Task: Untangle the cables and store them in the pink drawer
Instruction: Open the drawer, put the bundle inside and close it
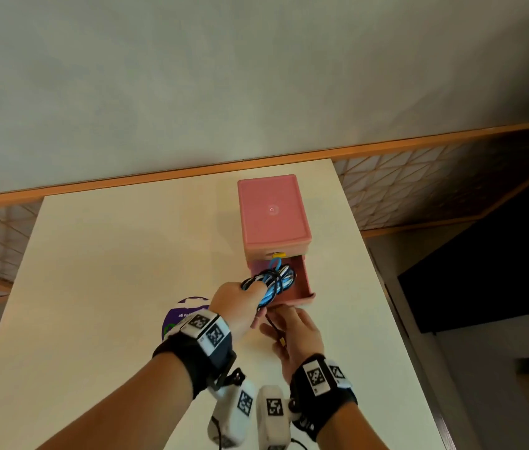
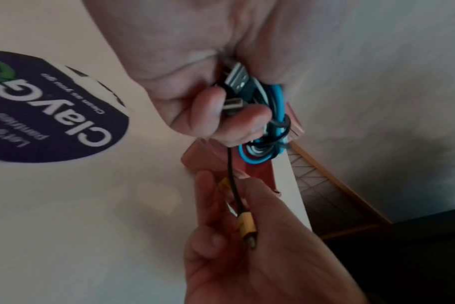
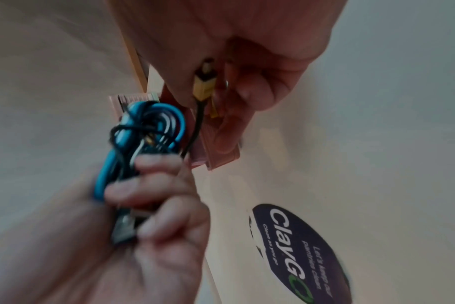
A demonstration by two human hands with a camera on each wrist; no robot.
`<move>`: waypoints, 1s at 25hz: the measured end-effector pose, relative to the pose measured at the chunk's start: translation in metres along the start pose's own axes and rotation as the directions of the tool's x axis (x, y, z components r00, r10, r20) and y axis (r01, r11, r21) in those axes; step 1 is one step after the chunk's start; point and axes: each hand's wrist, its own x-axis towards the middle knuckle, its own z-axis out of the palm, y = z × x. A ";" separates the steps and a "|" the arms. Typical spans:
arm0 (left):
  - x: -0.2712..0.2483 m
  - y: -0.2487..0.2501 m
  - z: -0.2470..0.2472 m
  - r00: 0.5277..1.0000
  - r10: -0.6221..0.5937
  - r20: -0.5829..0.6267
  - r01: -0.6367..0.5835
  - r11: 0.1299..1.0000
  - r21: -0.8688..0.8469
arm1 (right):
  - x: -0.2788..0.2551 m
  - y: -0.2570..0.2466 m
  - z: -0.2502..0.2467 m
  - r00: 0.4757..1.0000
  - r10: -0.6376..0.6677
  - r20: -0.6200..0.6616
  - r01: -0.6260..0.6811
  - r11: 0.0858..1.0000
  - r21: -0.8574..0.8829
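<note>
A pink drawer box [image 1: 272,216] stands on the table with its lower drawer [image 1: 303,277] pulled out. My left hand [image 1: 240,303] grips a coiled bundle of blue, black and white cables [image 1: 276,280] just above the open drawer; USB plugs [image 2: 237,82] stick out of the fist. One black lead hangs from the bundle and ends in a yellow plug [image 2: 247,226] that lies against the palm of my right hand [image 1: 298,336]. That hand's thumb and fingers reach to the drawer front and pinch its yellow pull tab [image 3: 213,107].
A round purple sticker [image 1: 185,311] lies on the cream table [image 1: 126,254] just left of my left wrist. The table's right edge runs close beside the drawer box. A wooden rail and latticed panels border the far side.
</note>
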 end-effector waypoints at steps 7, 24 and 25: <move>0.051 0.011 0.038 0.982 0.118 -0.149 -0.026 0.859 0.511 | 0.001 0.013 0.003 0.999 -0.035 -0.014 0.036 0.993 0.108; 0.044 -0.007 0.065 0.908 0.410 -0.088 -0.015 0.242 0.970 | 0.004 0.016 0.001 0.997 -0.009 0.074 -0.002 0.989 0.145; 0.048 -0.011 0.069 0.906 0.412 -0.092 -0.022 0.265 0.964 | 0.006 0.016 -0.001 0.998 -0.006 0.070 -0.004 0.990 0.143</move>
